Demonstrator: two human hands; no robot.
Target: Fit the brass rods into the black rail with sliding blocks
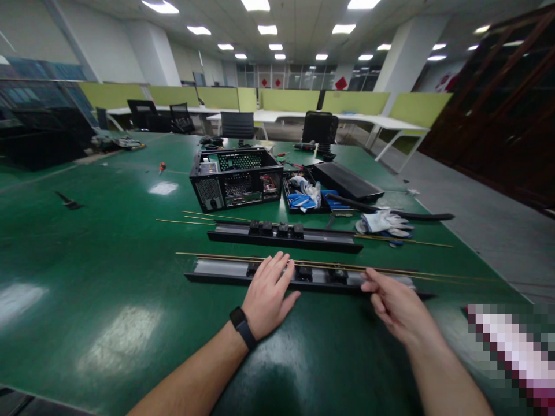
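My left hand [269, 292], with a black watch on the wrist, lies flat and open on the near black socket strip [217, 270], fingers spread over its sockets. My right hand [392, 303] is at the strip's right end, fingers loosely curled with the thumb touching the strip's edge; nothing is visibly held. Thin brass rods [329, 266] lie along the strip's far edge. A second black socket strip [284, 236] lies parallel just behind it.
On the green table [108, 260] stand an open black computer case [236, 178], a black tray with blue-white gloves [306, 195], a black panel [347, 180], white gloves [384, 222] and a black hose [416, 216]. Office chairs and desks stand behind. The table edge runs along the right.
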